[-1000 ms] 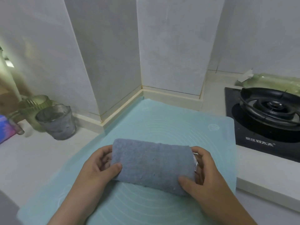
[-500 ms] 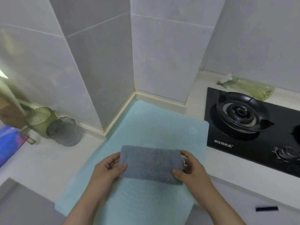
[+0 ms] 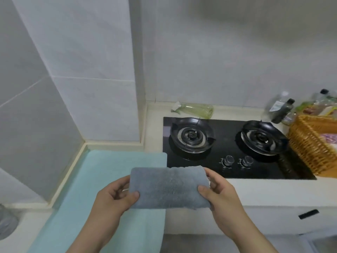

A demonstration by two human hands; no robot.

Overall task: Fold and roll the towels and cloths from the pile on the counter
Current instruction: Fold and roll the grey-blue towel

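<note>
A grey towel (image 3: 168,188), folded and rolled into a thick, short bundle, sits at the front-left corner of the black gas hob (image 3: 228,167), overlapping that corner as seen from the head camera. Both hands hold it by its ends. The left hand (image 3: 116,196) grips the end farther from the hob, thumb pressed on the top face and fingers curled underneath. The right hand (image 3: 218,192) grips the end nearer the hob the same way, thumb on top and fingers wrapped round the end, where a small white tag (image 3: 208,182) shows. Whether the bundle touches the surface below cannot be told. A teal mat (image 3: 102,179) lies to the left of the hob, its right edge passing under the towel. Behind the hob a pale green spray bottle (image 3: 195,109) lies on its side by the wall. At the hob's right edge stands a wicker basket (image 3: 310,147), with several bottles (image 3: 280,108) behind the hob's back-right corner. The white counter (image 3: 264,190) runs along the hob's front.
</note>
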